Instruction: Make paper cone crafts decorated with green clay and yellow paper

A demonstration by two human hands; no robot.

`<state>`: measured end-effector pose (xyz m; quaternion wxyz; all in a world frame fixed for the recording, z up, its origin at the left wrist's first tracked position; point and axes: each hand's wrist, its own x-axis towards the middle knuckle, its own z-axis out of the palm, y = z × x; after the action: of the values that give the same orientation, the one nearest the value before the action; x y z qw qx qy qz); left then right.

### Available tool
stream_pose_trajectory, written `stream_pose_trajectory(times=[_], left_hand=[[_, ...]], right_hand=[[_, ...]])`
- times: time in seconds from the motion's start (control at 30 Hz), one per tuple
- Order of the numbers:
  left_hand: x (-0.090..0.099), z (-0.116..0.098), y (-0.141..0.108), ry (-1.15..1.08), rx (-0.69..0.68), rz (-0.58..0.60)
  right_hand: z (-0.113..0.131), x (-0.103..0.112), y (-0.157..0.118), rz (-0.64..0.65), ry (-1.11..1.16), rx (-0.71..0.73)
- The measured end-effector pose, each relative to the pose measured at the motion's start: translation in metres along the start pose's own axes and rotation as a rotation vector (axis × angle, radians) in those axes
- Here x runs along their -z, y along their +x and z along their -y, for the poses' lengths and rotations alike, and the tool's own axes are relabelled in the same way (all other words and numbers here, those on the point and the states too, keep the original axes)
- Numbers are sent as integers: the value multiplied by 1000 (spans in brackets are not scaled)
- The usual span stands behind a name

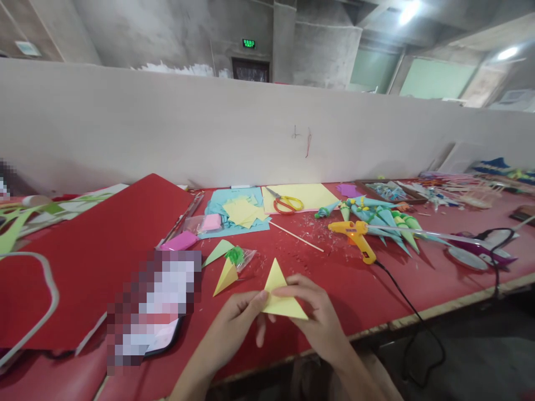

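Observation:
Between my two hands is a piece of folded yellow paper point(276, 303), triangular, with its point away from me. My left hand point(244, 312) pinches its left edge, thumb on top. The fingers of my right hand point(315, 306) close on its right side, with the index finger lying across the face. Just beyond my left hand lie a yellow paper cone point(226, 277), a pale green folded paper point(218, 252) and a green crinkled bit point(234, 255) beside clear plastic.
A yellow glue gun point(355, 233) with a black cord lies to the right, near several blue and green paper cones point(393, 217). Scissors point(286, 203), a thin stick point(296, 236) and yellow paper pieces point(244, 211) are farther back. At left are a phone point(167, 334) and a red board point(104, 250).

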<state>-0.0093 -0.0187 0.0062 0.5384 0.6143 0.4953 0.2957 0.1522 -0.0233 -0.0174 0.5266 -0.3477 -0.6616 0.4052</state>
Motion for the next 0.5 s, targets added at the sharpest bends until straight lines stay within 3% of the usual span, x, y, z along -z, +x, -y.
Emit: stream_pose_trajectory(times=[0.27, 0.37, 0.5], left_hand=[[-7, -5, -2, 61, -46, 240], [-9, -6, -2, 76, -38, 240], [-14, -5, -1, 14, -44, 179]], right_hand=[[-4, -6, 1, -148, 97, -220], [-6, -11, 0, -152, 167, -296], [-9, -12, 0, -221, 126, -294]])
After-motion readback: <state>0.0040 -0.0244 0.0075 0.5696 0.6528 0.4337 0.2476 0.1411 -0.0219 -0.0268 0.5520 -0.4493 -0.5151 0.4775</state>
